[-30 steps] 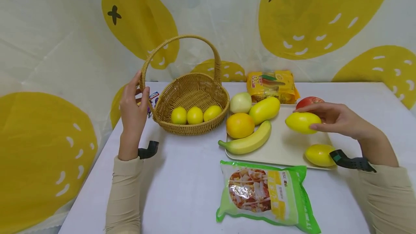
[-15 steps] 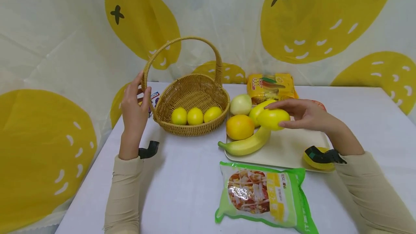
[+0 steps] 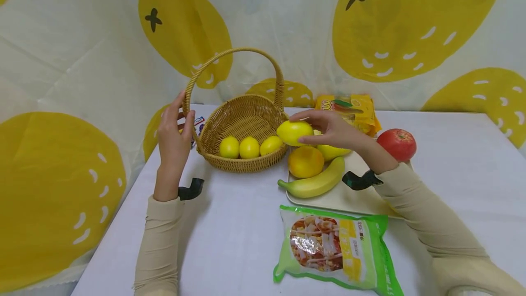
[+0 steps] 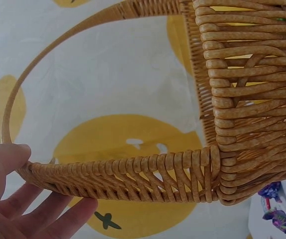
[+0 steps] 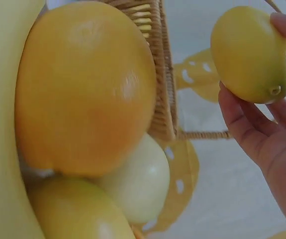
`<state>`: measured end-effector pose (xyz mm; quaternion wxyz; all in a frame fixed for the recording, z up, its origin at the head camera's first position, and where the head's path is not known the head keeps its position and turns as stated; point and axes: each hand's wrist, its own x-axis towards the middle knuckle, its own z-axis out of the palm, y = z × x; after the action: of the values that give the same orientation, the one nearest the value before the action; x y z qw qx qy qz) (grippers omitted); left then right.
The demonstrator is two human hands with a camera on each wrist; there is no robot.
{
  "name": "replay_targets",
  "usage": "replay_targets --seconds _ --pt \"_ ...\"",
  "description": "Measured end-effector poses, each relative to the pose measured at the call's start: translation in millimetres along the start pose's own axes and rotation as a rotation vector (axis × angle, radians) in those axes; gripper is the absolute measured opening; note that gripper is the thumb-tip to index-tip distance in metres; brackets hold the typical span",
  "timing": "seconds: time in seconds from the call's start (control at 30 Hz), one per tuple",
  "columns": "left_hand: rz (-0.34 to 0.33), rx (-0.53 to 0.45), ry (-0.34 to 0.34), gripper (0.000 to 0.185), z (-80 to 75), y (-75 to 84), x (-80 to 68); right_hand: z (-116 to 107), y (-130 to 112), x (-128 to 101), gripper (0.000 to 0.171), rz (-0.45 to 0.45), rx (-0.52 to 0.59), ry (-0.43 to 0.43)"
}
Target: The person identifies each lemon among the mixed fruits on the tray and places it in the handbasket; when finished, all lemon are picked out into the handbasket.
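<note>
On the tabletop stands the wicker basket; the left hand grips its handle, thumb over, fingers under, shown only by the left wrist view. The right hand pinches a lemon over the basket's right rim, long axis level, left-right; the right wrist view shows its stem end.

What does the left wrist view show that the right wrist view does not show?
Only the left wrist view shows the left hand holding the woven wicker basket's arched handle, with a small purple wrapped packet at the lower right. Only the right wrist view shows the right hand holding an oval yellow lemon, beside a round orange fruit and a pale round onion-like fruit. Both show the basket's wicker wall and the white cloth with yellow prints.
</note>
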<state>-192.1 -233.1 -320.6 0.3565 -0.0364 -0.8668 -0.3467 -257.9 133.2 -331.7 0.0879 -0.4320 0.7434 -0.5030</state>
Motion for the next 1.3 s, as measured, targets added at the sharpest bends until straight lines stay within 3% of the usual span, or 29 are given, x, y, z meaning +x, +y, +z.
replay_targets --seconds 0.27,0.57,0.87,1.1,1.3 --pt "-0.013 -0.005 -0.003 0.049 -1.4 -0.8 -1.0 28 9 38 0.045 0.010 -0.029 -0.164" --pt "-0.021 -0.005 -0.001 0.049 -2.0 -1.3 -2.2 53 20 62 0.046 0.032 -0.088 -0.225" --pt "-0.014 -0.004 -0.009 0.049 -0.7 -0.7 -0.9 59 20 66 0.051 0.110 -0.117 -0.270" --pt "-0.017 -0.009 -0.011 0.049 -1.1 -0.5 0.2 59 24 66 0.032 0.129 -0.185 -0.330" --pt "-0.013 -0.013 -0.017 0.049 -0.5 -0.9 0.3 59 25 64 0.030 0.145 -0.183 -0.348"
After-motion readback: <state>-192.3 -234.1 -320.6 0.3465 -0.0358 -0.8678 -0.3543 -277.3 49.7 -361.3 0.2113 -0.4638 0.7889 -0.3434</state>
